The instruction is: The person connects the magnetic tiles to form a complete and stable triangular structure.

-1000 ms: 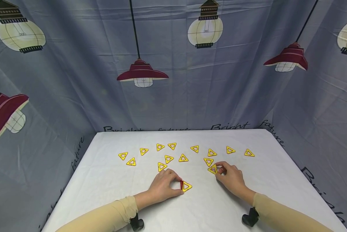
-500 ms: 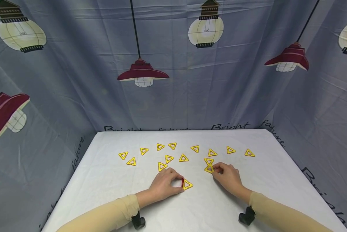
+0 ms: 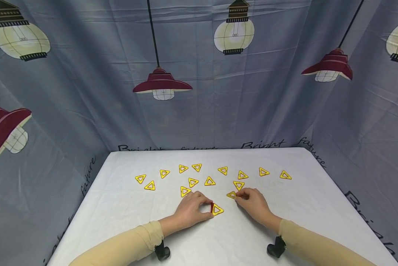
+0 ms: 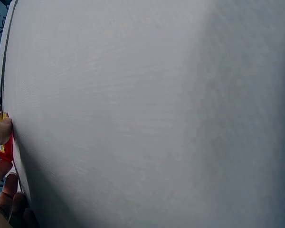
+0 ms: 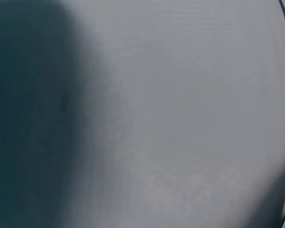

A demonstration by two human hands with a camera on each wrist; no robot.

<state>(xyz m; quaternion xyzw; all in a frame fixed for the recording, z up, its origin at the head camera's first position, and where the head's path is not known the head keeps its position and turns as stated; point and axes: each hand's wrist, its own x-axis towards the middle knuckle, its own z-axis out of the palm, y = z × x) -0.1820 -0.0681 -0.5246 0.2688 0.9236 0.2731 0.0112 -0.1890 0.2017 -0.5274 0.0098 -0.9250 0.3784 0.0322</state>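
In the head view my left hand (image 3: 194,207) pinches, between thumb and forefinger, a red piece (image 3: 212,207) seen nearly edge-on. Against its right side sits a yellow triangular frame (image 3: 218,210); whether they are joined I cannot tell. The left wrist view shows the red piece (image 4: 8,149) at its left border, partly covered by fingers. To the right, my right hand (image 3: 255,205) pinches another yellow triangular frame (image 3: 231,194) by its right corner. The right wrist view shows mostly tabletop, with the hand barely visible at the edge.
Several yellow triangular frames lie scattered over the far half of the white table (image 3: 135,207). One loose triangle (image 3: 239,185) lies just beyond my right hand, another (image 3: 185,191) right beyond my left. A grey-blue printed curtain (image 3: 199,122) surrounds the table's back and sides.
My right hand has moved left with its yellow triangle, away from the loose triangle behind it. My left hand has shifted slightly right and away from me with the red piece and its yellow triangle.
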